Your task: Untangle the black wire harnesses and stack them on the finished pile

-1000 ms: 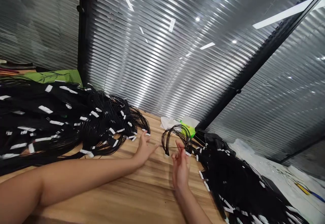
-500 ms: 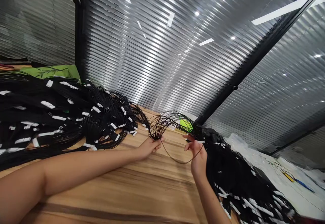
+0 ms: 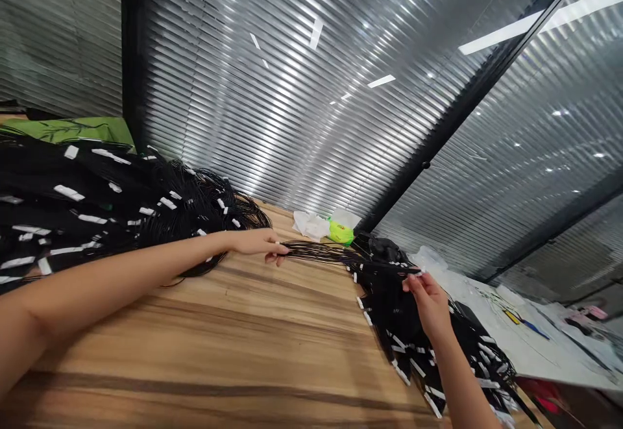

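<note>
My left hand (image 3: 257, 245) pinches one end of a thin bundle of black wires (image 3: 316, 252), which runs nearly straight across the wooden table (image 3: 219, 331). My right hand (image 3: 429, 306) grips the far end of the bundle close to its white tags, just above a large heap of white-tagged black wires (image 3: 403, 331). A second heap of tagged black wires (image 3: 97, 208) lies at the left, behind my left forearm and close to that hand.
A crumpled white tissue (image 3: 309, 226) and a bright green packet (image 3: 341, 233) sit at the table's far edge. Slatted blinds stand behind it. To the right lies a lower white surface holding plastic sheeting and a yellow-and-blue tool (image 3: 525, 324).
My hands have moved apart. The bundle, a loose arc before, now lies stretched between them, and my right hand has shifted right over the heap. The whole view has turned slightly.
</note>
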### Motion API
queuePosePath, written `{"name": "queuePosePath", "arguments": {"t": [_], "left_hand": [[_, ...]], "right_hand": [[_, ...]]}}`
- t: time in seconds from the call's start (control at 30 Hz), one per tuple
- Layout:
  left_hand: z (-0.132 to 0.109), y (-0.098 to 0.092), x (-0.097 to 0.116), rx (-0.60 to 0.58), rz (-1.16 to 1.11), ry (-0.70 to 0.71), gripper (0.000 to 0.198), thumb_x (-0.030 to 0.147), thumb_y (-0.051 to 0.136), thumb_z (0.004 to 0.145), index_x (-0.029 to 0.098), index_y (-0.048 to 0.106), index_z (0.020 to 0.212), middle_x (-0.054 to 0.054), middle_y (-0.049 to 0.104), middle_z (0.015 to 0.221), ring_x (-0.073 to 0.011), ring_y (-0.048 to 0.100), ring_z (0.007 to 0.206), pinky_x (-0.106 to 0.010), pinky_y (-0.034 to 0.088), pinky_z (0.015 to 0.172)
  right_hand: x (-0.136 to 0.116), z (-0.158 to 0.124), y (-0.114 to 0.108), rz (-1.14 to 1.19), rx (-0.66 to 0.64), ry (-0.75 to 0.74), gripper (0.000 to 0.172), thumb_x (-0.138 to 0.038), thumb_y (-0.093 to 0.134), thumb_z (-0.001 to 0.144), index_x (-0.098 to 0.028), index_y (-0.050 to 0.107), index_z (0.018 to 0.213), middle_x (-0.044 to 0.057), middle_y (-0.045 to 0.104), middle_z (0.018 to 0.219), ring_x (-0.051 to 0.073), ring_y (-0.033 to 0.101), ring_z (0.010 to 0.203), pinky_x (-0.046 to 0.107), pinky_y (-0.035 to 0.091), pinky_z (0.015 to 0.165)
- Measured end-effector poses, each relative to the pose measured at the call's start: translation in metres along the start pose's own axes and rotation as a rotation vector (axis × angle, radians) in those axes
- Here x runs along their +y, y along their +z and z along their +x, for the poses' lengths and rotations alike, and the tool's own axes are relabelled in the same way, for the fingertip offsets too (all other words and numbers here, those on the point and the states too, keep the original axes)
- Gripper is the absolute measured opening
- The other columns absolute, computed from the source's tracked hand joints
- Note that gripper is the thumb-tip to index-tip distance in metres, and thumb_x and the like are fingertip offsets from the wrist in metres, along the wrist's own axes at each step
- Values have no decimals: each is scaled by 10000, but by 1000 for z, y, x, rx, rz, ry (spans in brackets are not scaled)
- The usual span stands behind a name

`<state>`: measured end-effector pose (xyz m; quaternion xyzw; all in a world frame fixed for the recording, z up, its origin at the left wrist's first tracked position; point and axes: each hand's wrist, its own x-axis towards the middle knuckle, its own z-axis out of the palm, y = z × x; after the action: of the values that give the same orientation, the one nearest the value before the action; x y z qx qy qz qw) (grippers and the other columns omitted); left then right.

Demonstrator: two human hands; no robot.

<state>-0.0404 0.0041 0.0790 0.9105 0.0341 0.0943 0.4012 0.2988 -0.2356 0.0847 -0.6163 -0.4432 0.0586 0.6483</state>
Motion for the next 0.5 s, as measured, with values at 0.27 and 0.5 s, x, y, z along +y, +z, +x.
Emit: {"name": "queuePosePath", "arguments": {"t": [0.27, 0.5], "left_hand": [[-57, -54, 15, 222, 481, -103, 345, 505, 538, 819, 224, 678, 676, -26, 643, 641, -146, 552, 618, -245, 389, 680], [-119, -85, 18, 454, 883, -387, 381, 522, 411, 881, 253, 670, 960, -44, 652, 723, -211, 581, 722, -290, 366, 753]], "right_hand": [[5, -10, 23, -260, -208, -144, 203, -353, 766, 596, -239, 751, 763, 46, 686, 686, 198, 519, 634, 338, 416, 649], [21, -19, 148, 46, -406, -32, 355, -334, 602, 738, -199, 642, 1064, -4, 636, 619, 171, 547, 560, 327, 448, 605]]}}
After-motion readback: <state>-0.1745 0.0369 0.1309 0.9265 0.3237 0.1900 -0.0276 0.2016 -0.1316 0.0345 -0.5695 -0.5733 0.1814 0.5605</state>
